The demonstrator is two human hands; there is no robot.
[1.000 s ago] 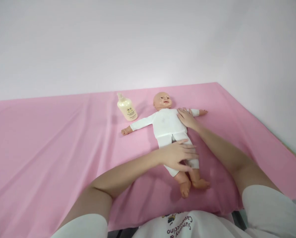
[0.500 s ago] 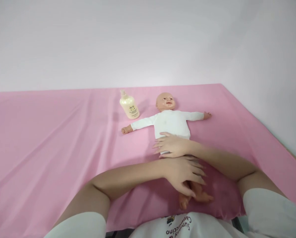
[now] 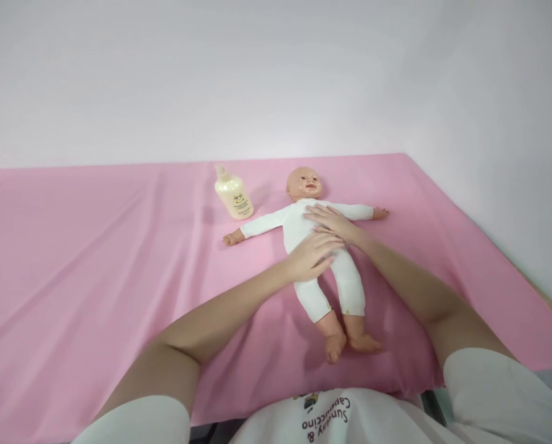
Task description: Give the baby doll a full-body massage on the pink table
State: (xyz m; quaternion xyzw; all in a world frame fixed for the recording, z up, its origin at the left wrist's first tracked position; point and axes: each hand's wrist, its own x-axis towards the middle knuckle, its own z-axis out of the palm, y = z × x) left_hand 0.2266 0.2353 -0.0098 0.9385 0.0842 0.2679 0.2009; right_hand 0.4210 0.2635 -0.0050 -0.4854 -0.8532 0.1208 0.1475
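A baby doll [image 3: 324,246] lies on its back on a pink sheet [image 3: 95,259], head toward the far wall and bare feet toward the near edge. It wears a white one-piece suit, and its arms stretch straight out to the left and right. The sheet covers a flat surface (whether a bed or a desk, I cannot tell from here).

Both of the person's bare hands rest flat on the doll's body. The left hand [image 3: 310,256] lies across the belly, fingers together and pointing right, palm down on the white cloth. The right hand [image 3: 331,222] sits just beyond it on the chest, fingers spread slightly and pointing left toward the doll's neck. The two hands touch or nearly touch each other. Neither grip is closed on anything; both palms are open and pressed against the suit.

A cream-coloured pump bottle [image 3: 233,196] stands upright on the sheet, just left of the doll's head. The person's white sleeves show at the near edge.
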